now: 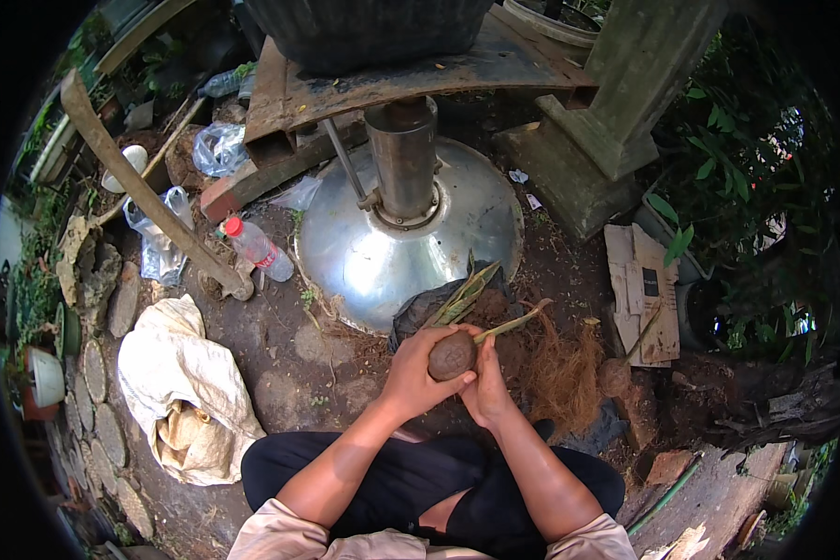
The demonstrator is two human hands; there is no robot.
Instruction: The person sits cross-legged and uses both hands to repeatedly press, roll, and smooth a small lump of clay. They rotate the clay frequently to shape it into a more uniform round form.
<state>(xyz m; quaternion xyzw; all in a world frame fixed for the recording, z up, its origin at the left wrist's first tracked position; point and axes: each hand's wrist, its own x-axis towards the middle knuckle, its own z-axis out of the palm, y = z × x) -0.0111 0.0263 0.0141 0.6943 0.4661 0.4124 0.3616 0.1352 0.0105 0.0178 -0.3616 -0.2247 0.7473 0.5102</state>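
Both my hands cup a rounded brown ball [452, 355], which looks like packed soil; its far side is hidden. My left hand [414, 364] wraps its left side, with the thumb across the near edge. From the right, my right hand [488, 388] presses against it. Long yellow-green leaves [465, 297] stick out beyond my fingers, and another narrow leaf [514, 320] slants away past my right fingertips. Whether they join the ball cannot be seen. Just beyond lies a crumpled black plastic bag [414, 311] with dark soil beside it. Loose brown fibre [567, 378] lies to the right.
A shiny metal cone base [399, 273] stands ahead, under a rusty metal platform [420, 77]. Leftward are a hoe with a wooden handle [147, 192], a red-capped plastic bottle [260, 250] and a white woven sack [182, 378]. Flattened cardboard [640, 294] lies at right.
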